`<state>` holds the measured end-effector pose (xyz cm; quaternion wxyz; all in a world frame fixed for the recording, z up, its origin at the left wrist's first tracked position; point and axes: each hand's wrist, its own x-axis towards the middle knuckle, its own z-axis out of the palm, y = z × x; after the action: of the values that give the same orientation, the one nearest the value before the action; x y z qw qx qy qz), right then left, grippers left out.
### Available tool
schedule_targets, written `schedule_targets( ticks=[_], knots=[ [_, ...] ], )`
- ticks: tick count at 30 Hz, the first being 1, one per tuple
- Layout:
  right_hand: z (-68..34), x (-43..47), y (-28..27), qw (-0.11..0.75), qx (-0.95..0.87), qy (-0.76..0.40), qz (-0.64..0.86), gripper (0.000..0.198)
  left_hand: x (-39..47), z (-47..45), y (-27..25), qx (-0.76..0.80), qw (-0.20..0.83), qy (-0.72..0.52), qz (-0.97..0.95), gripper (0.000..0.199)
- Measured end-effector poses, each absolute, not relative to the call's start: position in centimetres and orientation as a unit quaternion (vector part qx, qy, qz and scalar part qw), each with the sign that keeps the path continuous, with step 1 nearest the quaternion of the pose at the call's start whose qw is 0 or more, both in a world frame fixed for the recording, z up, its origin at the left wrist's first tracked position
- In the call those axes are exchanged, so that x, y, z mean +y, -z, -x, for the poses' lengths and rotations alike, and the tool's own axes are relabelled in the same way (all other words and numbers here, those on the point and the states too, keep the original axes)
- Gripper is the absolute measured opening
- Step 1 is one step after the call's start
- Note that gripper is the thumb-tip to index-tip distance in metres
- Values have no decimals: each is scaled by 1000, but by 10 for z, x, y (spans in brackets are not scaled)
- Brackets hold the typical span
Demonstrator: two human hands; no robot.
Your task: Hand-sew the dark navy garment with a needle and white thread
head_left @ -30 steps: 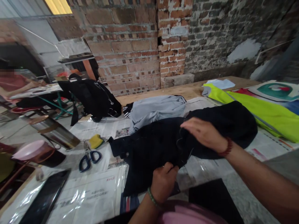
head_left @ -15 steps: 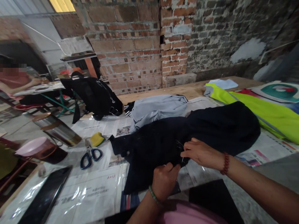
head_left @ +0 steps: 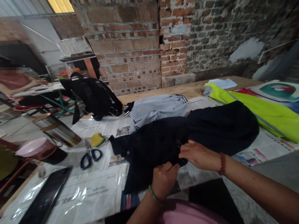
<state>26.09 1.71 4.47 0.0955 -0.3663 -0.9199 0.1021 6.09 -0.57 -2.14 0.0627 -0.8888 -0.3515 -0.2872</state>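
A dark navy cloth garment (head_left: 149, 146) lies spread in front of me. My left hand (head_left: 164, 179) is closed on its near edge, the fingers curled and a ring on one of them. Just to the right, my right hand (head_left: 197, 155) is pinched against the same edge. Whatever sits between its fingertips is hidden. Fine pale threads (head_left: 178, 143) show on the cloth beside those fingertips. Scissors with dark blue handles (head_left: 91, 157) and a yellow-green sponge-like piece (head_left: 97, 139) lie left of the garment.
Newspaper under clear plastic (head_left: 93, 189) covers the table. On the left are a black phone-like slab (head_left: 46, 196), a lidded cup (head_left: 42, 151) and a steel flask (head_left: 57, 130). Behind lie a black bag (head_left: 95, 96) and grey clothing (head_left: 158, 107). An iron (head_left: 277, 90) and neon-yellow cloth (head_left: 263, 110) are right.
My right hand has shifted slightly left and down toward the left hand. A thin bright sliver at its fingertips no longer shows. The left hand stays on the cloth.
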Motion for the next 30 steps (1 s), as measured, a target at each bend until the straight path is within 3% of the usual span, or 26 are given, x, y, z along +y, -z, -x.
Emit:
schedule_targets(
  ticks=[8, 30],
  knots=[
    [-262, 18, -46, 141, -889, -194, 389, 23, -8, -60, 19, -341, 84, 281, 893, 19],
    [-247, 18, -39, 116, -892, -213, 380, 24, -7, -62, 18, -343, 89, 293, 888, 19]
  ],
)
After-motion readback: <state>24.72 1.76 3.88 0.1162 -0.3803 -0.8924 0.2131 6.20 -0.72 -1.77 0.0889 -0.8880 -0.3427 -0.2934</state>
